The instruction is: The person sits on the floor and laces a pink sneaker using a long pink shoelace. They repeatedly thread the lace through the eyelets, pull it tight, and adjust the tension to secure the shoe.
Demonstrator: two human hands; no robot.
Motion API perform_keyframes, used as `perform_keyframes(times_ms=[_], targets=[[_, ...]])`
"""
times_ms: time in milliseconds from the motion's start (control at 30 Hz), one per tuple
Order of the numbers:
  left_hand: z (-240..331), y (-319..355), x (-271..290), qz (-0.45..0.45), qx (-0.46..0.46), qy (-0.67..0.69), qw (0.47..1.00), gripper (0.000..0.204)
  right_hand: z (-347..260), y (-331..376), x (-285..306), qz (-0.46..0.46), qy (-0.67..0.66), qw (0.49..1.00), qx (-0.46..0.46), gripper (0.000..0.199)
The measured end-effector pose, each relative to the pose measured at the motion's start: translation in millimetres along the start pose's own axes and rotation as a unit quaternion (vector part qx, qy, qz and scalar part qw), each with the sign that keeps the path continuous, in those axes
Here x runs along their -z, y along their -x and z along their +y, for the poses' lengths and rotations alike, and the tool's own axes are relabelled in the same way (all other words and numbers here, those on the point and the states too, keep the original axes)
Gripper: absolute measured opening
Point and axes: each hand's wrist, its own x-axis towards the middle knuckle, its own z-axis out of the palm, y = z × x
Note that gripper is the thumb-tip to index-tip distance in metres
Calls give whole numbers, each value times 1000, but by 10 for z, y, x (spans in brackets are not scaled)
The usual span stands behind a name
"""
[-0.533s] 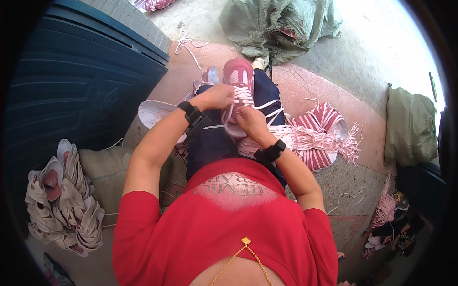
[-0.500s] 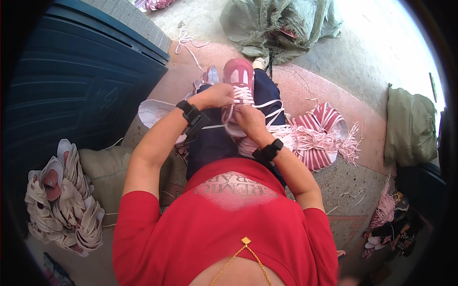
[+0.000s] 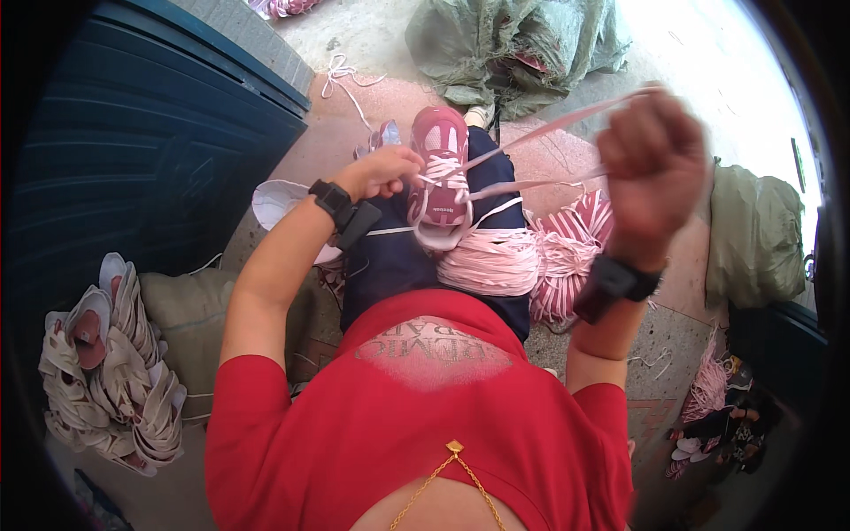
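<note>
Right hand: closed in a fist on the lace, raised off to the right of the shoe; slightly blurred.
Lace: pale pink, two strands stretched from the shoe's lacing to the right fist; upper one looks fairly straight.
Left hand: fingers curled, fingertips at the left edge of the shoe, by the lacing; can't tell if they pinch a lace or only the shoe.
Shoe: dusky red with pale panels, sits over the lap, toe away from the wearer, opening toward them; white lacing crosses its front.
Wristbands: black, left one left of the shoe, right one right of it and nearer the body.
Lace bundle: pale pink, on the lap just right of the shoe's heel.
Trousers: dark blue, under the shoe.
Door: dark blue, well left of the shoe.
Upper pile: pale, stacked, well left of the shoe and nearer the wearer.
Sacks: one greenish beyond the shoe's toe, one olive well right of it.
</note>
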Motion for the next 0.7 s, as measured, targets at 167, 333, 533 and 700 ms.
perform_keyframes(times_ms=[167,333,533,700], targets=[[347,-182,-497,16,-435,-453,778,29,-393,-131,-496,-174,-78,981,-38,24],[734,41,-365,-235,-292,-211,903,30,-347,-236,-139,-56,85,995,-10,18],[702,695,1449,-54,-335,370,865,15,-748,-65,1420,277,17,953,122,26],[66,906,2139,206,-191,442,852,13,429,412,1956,221,549,803,-73,22]])
